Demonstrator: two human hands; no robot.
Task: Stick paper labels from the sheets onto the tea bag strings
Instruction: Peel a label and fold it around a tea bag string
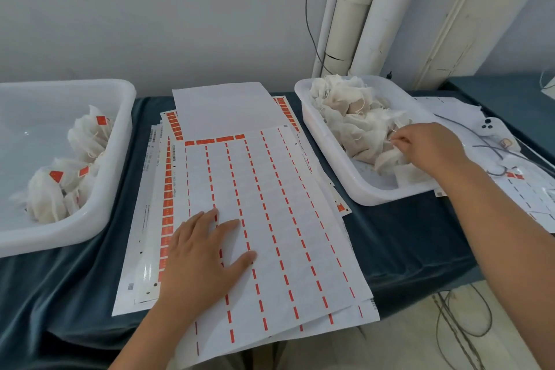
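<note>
The left hand [204,255] is laid flat, fingers spread, on the top sheet [285,204], while a tea bag [387,159] in the right tray [390,195] is pinched by the right hand [432,144].

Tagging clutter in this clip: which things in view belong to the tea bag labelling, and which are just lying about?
In the job: label sheets under the flat left hand; unlabelled tea bags in the right tray, one pinched by the right hand; labelled tea bags in the left tray.
Lying about: phone; cables; wall pipes.
</note>
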